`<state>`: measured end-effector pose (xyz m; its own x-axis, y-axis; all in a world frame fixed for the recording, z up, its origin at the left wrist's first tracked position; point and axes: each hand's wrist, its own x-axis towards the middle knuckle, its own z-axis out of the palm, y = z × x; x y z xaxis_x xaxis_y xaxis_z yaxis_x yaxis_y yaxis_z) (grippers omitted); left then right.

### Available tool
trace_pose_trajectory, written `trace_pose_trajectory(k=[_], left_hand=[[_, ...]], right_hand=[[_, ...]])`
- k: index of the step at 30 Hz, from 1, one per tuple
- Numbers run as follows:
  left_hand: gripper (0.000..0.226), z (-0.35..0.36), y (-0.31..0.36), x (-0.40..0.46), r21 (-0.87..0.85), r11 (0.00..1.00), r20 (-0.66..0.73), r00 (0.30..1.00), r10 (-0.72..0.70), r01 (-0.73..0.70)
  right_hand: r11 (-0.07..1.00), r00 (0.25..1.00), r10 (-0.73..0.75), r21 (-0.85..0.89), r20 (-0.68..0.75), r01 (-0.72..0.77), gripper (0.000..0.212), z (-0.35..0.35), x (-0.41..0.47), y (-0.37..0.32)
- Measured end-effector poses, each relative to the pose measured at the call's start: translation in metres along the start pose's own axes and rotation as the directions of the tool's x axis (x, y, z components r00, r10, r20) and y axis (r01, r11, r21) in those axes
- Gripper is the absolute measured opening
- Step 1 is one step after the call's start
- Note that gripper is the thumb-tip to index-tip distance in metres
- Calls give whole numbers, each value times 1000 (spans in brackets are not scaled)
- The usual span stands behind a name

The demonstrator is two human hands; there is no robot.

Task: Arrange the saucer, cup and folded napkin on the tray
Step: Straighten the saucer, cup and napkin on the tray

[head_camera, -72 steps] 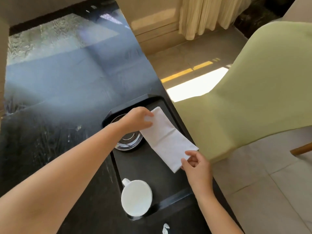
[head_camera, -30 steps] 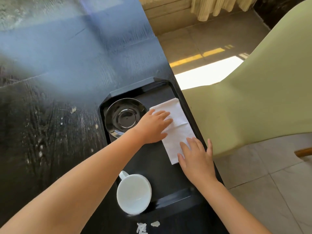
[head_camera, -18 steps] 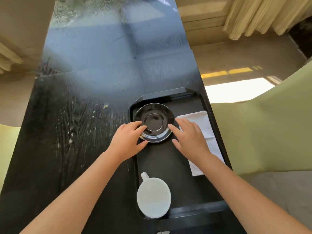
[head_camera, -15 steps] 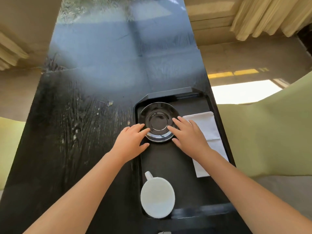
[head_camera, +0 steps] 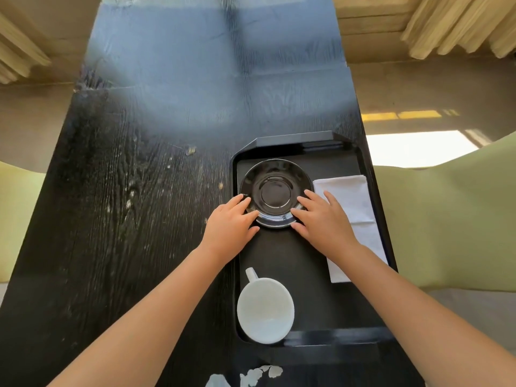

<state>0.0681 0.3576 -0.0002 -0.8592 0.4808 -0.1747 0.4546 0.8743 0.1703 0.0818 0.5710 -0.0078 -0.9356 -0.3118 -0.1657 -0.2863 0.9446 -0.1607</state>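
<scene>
A black tray point(head_camera: 293, 142) lies at the right side of a long black table. In its far left part sits a glossy black saucer point(head_camera: 276, 191). My left hand point(head_camera: 230, 226) grips the saucer's near left rim, and my right hand point(head_camera: 321, 219) grips its near right rim. A folded white napkin point(head_camera: 354, 202) lies along the tray's right side, partly under my right wrist. A white cup point(head_camera: 265, 310) rests in the tray's near left corner, its handle pointing away from me.
The black wooden table point(head_camera: 125, 219) stretches far ahead and to the left. Pale green chairs stand at the right point(head_camera: 446, 224) and the left point(head_camera: 16, 219). White paint chips point(head_camera: 251, 375) mark the table's near edge. Curtains hang at the back.
Both hands left the napkin, which now lies flat on the tray's right side. They moved onto the saucer and closed on its near rim. My view swung left and centred on the table.
</scene>
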Motion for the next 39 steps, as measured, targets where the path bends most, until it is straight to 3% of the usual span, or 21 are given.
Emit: trace_pose_trajectory(k=[8, 15, 19, 24, 28, 32, 35, 39], left_hand=[[33, 4, 3, -5, -1, 1000, -56, 998, 12, -12], [49, -3, 8, -23, -103, 994, -63, 997, -35, 28], [50, -18, 21, -74, -190, 982, -115, 992, -42, 19], [61, -14, 45, -152, -188, 980, -10, 998, 57, -58], [47, 2, 57, -173, -116, 987, 2, 994, 114, -113], [19, 10, 54, -169, -93, 980, -91, 982, 166, -175], [12, 10, 48, -165, -92, 969, -144, 966, 213, -228], [15, 6, 40, -150, -93, 956, -151, 953, 261, -277]], right_hand=[[1000, 1000, 9, 10, -15, -9, 34, 4, -8, -1], [996, 999, -1, 84, -39, 5, 37, -6, -20, -11], [959, 977, -181, 200, -112, 200, 38, -17, -59, -26], [863, 882, -471, 190, -25, 467, 51, -13, -110, -34], [807, 812, -582, 91, -50, 584, 39, -2, -121, -38], [784, 777, -592, 67, -215, 617, 14, 1, -120, -42], [778, 762, -600, 43, -245, 627, 21, 2, -119, -42], [824, 795, -541, 19, -275, 567, 22, 3, -122, -42]])
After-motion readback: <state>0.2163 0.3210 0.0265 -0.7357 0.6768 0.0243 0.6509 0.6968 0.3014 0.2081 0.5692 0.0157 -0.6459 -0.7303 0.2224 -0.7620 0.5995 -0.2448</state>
